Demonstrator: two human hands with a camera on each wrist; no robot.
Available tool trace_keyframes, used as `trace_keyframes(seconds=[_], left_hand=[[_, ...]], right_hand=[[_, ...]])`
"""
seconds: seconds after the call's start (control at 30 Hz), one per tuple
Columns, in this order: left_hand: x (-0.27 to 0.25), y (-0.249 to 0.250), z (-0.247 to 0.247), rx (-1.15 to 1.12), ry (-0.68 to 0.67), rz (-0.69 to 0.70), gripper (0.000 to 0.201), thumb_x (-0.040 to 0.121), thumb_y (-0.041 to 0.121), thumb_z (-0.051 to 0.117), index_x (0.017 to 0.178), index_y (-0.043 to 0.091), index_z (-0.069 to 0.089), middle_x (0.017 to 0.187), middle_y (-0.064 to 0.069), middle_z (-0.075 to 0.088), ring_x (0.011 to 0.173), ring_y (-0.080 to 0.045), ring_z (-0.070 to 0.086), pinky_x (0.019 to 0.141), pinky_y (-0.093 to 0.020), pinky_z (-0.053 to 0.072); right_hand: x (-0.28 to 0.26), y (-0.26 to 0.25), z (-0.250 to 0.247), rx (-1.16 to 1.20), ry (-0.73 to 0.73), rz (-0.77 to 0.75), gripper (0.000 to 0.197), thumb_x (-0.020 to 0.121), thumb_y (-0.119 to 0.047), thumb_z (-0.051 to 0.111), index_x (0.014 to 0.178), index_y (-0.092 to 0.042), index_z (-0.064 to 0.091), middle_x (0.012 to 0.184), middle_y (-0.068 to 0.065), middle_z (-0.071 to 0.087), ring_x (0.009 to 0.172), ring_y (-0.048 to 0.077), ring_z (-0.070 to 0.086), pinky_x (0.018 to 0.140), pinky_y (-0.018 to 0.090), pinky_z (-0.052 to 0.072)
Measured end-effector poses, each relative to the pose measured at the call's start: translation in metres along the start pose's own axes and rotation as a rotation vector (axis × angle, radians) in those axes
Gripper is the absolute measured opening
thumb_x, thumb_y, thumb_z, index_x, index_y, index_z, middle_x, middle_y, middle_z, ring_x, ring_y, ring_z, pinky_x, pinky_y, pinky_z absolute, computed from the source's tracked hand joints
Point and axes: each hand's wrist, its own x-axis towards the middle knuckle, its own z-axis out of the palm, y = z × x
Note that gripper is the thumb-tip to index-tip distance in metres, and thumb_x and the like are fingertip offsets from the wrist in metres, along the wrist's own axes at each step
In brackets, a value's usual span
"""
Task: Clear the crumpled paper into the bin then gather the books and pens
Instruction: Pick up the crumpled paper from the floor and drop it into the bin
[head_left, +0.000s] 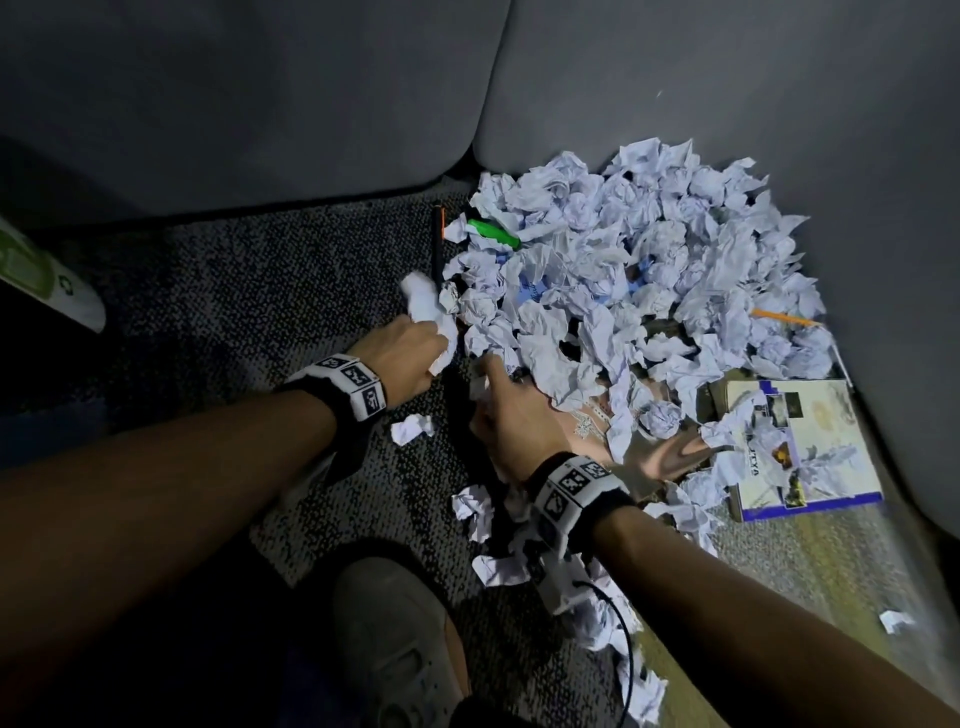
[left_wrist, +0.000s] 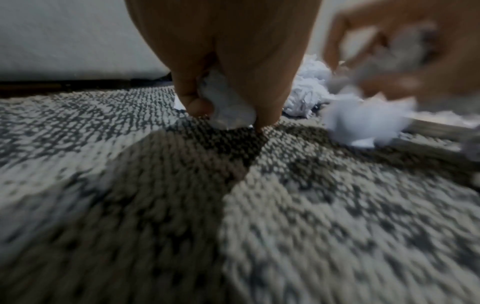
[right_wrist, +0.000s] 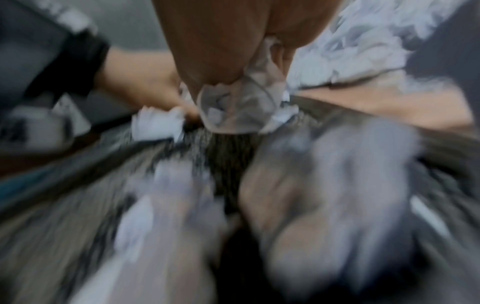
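A big heap of crumpled paper (head_left: 634, 270) lies on the patterned carpet against grey cushions. My left hand (head_left: 410, 353) grips a ball of crumpled paper (left_wrist: 228, 107) at the heap's left edge, fingertips down on the carpet. Just to its right, my right hand (head_left: 509, 415) holds another crumpled paper wad (right_wrist: 241, 109). A book (head_left: 810, 447) with a photo cover lies flat at the heap's right, partly under paper. A black pen (head_left: 437, 244) and a green marker (head_left: 493, 234) lie at the heap's upper left. An orange pencil (head_left: 782, 318) pokes out on the right.
A white and green bin (head_left: 47, 275) shows at the left edge. Grey sofa cushions (head_left: 234, 104) wall off the back and right. Loose paper balls (head_left: 413, 428) lie scattered near my wrists. My shoe (head_left: 395, 644) is at the bottom centre.
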Motion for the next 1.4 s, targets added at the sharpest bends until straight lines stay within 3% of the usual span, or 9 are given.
trace_keyframes(seconds=[0.07,0.27,0.33,0.43,0.63,0.87,1.03,1.17,1.4], left_hand=[[-0.007,0.002,-0.002,-0.013,0.012,-0.003,0.020,0.087,0.020,0.060,0.103,0.010,0.055,0.108,-0.008,0.054,0.100,-0.029,0.052,0.077,-0.039,0.047],[0.000,-0.004,-0.007,-0.153,0.215,-0.059,0.047,0.087,0.023,0.062,0.128,0.011,0.041,0.134,-0.015,0.034,0.102,-0.034,0.056,0.079,-0.044,0.053],[0.011,-0.006,-0.009,-0.163,0.157,-0.135,0.068,0.088,0.030,0.063,0.144,0.017,0.027,0.149,-0.022,0.015,0.112,-0.041,0.052,0.089,-0.048,0.051],[0.023,-0.002,-0.009,-0.152,-0.045,-0.179,0.084,0.086,0.043,0.064,0.149,0.023,0.014,0.154,-0.027,0.000,0.121,-0.045,0.047,0.097,-0.049,0.048],[0.018,0.005,-0.003,-0.164,0.076,-0.186,0.049,0.088,0.025,0.061,0.127,0.007,0.038,0.122,-0.020,0.043,0.109,-0.039,0.053,0.084,-0.045,0.047],[-0.024,-0.023,-0.004,-0.379,0.137,-0.127,0.023,0.077,0.027,0.061,0.092,0.016,0.048,0.086,-0.008,0.060,0.083,-0.032,0.060,0.069,-0.035,0.050],[-0.051,-0.014,0.008,-0.086,-0.084,0.012,0.039,0.082,0.045,0.057,0.108,0.017,0.051,0.102,-0.010,0.065,0.096,-0.032,0.063,0.077,-0.036,0.052],[-0.058,0.005,0.026,0.032,-0.174,0.054,0.065,0.080,0.061,0.060,0.122,0.014,0.045,0.113,-0.012,0.059,0.103,-0.031,0.061,0.083,-0.038,0.050],[-0.052,-0.001,0.023,-0.067,-0.160,0.023,0.038,0.088,0.033,0.052,0.121,0.016,0.050,0.112,-0.014,0.062,0.101,-0.035,0.062,0.081,-0.041,0.054]], right_hand=[[0.011,0.003,-0.007,0.002,0.034,0.038,0.063,0.088,-0.011,0.053,0.145,-0.017,0.029,0.085,0.015,0.064,0.075,0.031,0.059,0.066,0.040,0.047],[0.031,0.017,-0.006,-0.016,0.095,0.172,0.022,0.100,-0.023,0.037,0.117,-0.010,0.037,0.096,0.015,0.057,0.071,0.031,0.057,0.055,0.034,0.045],[0.035,0.022,-0.001,-0.028,0.087,0.233,0.034,0.097,-0.039,0.041,0.118,-0.014,0.033,0.098,0.012,0.050,0.074,0.030,0.057,0.059,0.033,0.051],[0.042,0.028,0.002,-0.085,0.065,0.248,0.048,0.086,-0.058,0.045,0.112,-0.021,0.029,0.106,0.016,0.048,0.085,0.036,0.060,0.070,0.048,0.057],[0.049,0.027,-0.016,-0.133,0.042,0.140,0.027,0.089,-0.038,0.054,0.099,-0.014,0.048,0.082,0.009,0.056,0.073,0.030,0.059,0.064,0.037,0.053],[0.070,0.010,-0.040,-0.075,0.238,0.043,0.037,0.082,-0.040,0.052,0.104,-0.011,0.052,0.083,0.011,0.065,0.075,0.031,0.062,0.065,0.036,0.053],[0.101,-0.008,-0.043,-0.328,0.065,-0.053,0.061,0.091,-0.048,0.042,0.145,-0.023,0.026,0.097,0.020,0.059,0.086,0.037,0.063,0.063,0.038,0.047],[0.103,-0.011,-0.027,-0.416,-0.088,-0.063,0.071,0.086,-0.064,0.044,0.143,-0.027,0.025,0.104,0.020,0.058,0.093,0.040,0.063,0.066,0.039,0.047],[0.088,-0.016,-0.011,-0.315,-0.091,-0.115,0.075,0.086,-0.045,0.060,0.146,-0.023,0.020,0.107,0.024,0.057,0.094,0.040,0.062,0.072,0.041,0.050]])
